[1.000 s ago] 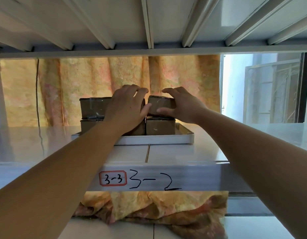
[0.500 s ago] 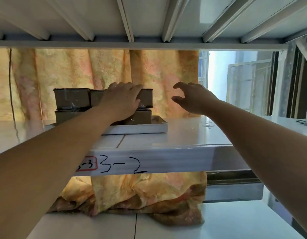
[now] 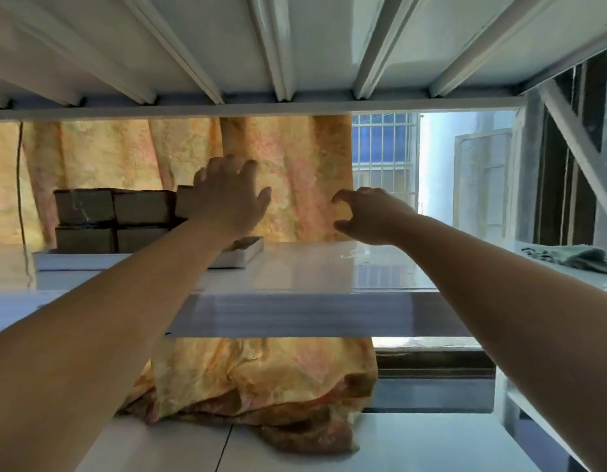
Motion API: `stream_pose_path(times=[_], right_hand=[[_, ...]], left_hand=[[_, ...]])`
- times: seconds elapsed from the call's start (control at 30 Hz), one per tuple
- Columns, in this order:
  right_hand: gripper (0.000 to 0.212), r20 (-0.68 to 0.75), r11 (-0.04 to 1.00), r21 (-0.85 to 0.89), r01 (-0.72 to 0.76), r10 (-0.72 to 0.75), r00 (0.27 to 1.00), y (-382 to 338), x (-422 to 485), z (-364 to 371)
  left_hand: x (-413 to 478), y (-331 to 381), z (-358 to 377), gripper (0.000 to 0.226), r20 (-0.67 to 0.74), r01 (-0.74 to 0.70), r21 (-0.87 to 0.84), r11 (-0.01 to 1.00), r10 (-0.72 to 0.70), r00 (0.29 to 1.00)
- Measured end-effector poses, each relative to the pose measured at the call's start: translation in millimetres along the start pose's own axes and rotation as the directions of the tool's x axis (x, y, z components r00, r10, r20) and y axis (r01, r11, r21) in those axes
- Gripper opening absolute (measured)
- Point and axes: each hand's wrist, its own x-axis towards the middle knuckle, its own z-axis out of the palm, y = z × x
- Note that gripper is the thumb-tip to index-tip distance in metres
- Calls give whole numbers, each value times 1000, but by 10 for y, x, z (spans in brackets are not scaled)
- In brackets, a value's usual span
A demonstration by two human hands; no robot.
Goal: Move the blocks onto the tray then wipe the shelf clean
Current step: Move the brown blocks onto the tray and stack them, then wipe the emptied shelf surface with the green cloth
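2 layers of brown blocks (image 3: 115, 218) sit stacked in the white tray (image 3: 242, 255) at the left of the shelf (image 3: 305, 270). I count 3 in the top row, and 2 show in the row beneath; my left forearm covers whatever else lies there. My left hand (image 3: 229, 195) is raised in front of the rightmost top block, palm facing it, fingers spread and loosely extended. I cannot tell whether my palm touches the block or floats just before it, since the hand hides the meeting point. Nothing is clamped in that hand.

My right hand (image 3: 367, 216) hangs over the bare shelf surface to the right of the tray, well apart from the blocks. Its fingers (image 3: 343, 197) curl downward like a claw with the thumb below them and a clear gap between, holding nothing.

Both forearms reach in from the near edge of the shelf. At the far right of the same shelf lies a crumpled grey-green cloth (image 3: 574, 258), well away from both hands. Behind the shelf hangs a yellow-orange patterned curtain (image 3: 295, 158), and more of it bunches on the lower level beneath. A barred window (image 3: 384, 151) shows past the curtain's right edge.
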Motion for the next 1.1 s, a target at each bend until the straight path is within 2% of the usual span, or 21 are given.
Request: stream_pose_path(times=[0.1,0.23,0.33,0.43,0.5,0.57,0.63,0.67,0.77,0.9,0.97,1.03,1.1], right_hand=[[48,3,999,-13,-31,31,1000,207,-165,-42],[41,2,982,-66,-177,177,984,601,-345,-90],[37,23,960,-25,-278,279,960,950,-514,-156],[35,-25,932,-25,-363,362,932,1268,-731,-241],[30,-54,871,-140,-472,469,882,1440,-859,-278],[33,15,755,-233,-612,632,774,1600,-930,-283],[47,120,680,-249,-690,728,675,1741,-955,-262],[47,155,674,-227,-703,738,657,1803,-960,-242],[32,147,705,-244,-666,705,693,1774,-1013,-257],[28,-16,694,-420,-585,638,770,1542,-1057,-336],[27,-23,725,-419,-547,594,804,1408,-1011,-348],[25,17,805,-285,-521,548,837,1255,-880,-343],[25,56,847,-28,-531,532,845,1117,-730,-320]], left_hand=[[-26,568,-46,49,-13,-58,-72,996,57,998],[-63,1176,-34,48,-7,-146,-203,968,148,989],[-94,1467,27,48,115,-213,-338,917,265,957],[-167,1615,110,43,216,-275,-423,863,391,895],[-220,1648,185,41,250,-289,-437,852,424,871],[-258,1660,237,39,260,-303,-426,852,436,861],[-263,1662,244,35,186,-327,-448,832,445,876],[-261,1662,239,32,121,-338,-475,813,441,889],[-275,1663,220,26,-10,-352,-539,765,413,911],[-313,1686,213,24,-56,-380,-559,737,424,904],[-334,1705,205,23,-60,-390,-558,732,433,899],[-332,1716,209,23,-41,-364,-565,741,415,909],[-302,1715,203,24,30,-272,-607,747,363,931]])
